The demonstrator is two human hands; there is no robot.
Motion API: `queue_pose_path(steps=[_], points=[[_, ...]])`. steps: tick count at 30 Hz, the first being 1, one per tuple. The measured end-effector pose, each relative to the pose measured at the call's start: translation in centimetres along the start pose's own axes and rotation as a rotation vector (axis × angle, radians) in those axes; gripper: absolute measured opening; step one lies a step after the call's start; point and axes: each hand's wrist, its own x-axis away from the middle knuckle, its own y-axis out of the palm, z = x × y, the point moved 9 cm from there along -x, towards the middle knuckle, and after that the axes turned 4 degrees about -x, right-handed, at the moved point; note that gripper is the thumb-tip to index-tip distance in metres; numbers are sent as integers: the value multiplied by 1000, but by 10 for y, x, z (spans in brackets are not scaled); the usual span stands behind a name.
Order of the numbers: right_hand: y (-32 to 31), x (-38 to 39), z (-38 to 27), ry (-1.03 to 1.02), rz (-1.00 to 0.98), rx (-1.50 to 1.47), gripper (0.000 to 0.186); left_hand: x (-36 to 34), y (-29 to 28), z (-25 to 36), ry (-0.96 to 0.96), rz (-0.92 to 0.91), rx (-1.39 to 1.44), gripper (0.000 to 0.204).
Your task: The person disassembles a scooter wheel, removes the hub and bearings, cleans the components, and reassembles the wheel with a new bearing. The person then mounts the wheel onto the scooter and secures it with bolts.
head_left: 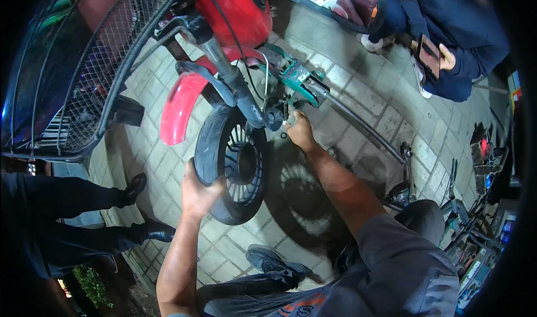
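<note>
A wheel with a black tyre (208,143) and many thin spokes stands on the paving, tilted, beside the lower end of a grey front fork (239,89). My left hand (198,193) is closed round the tyre's near left side, thumb on the sidewall. At the fork's lower end hangs a dark metal brake part (273,117), with a cable running down to it. My right hand (300,130) has its fingers curled against that part; their tips are partly hidden. Above the tyre, a red mudguard (180,107) curves out to the left.
A green floor jack (296,77) stands under the red body (235,12), its long handle (361,126) reaching right. A wire basket (106,65) overhangs the left. Tools (470,216) lie at right. One person (84,222) stands left; another, at upper right, holds a phone (429,57).
</note>
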Motion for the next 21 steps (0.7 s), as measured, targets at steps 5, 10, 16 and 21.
queue_pose_path(steps=[5, 10, 16, 21], points=[[16, -19, 10, -199, 35, -30, 53, -7, 4, 6, 77, 61, 80, 58], [63, -63, 14, -97, -348, 166, 55, -1, 9, 18, 22, 85, 63, 58], [67, -82, 13, -109, -475, 281, 47, -3, 14, 10, -24, 61, 134, 65], [57, -69, 13, -173, -387, 146, 25, -3, 12, 0, 4, 66, 115, 61]])
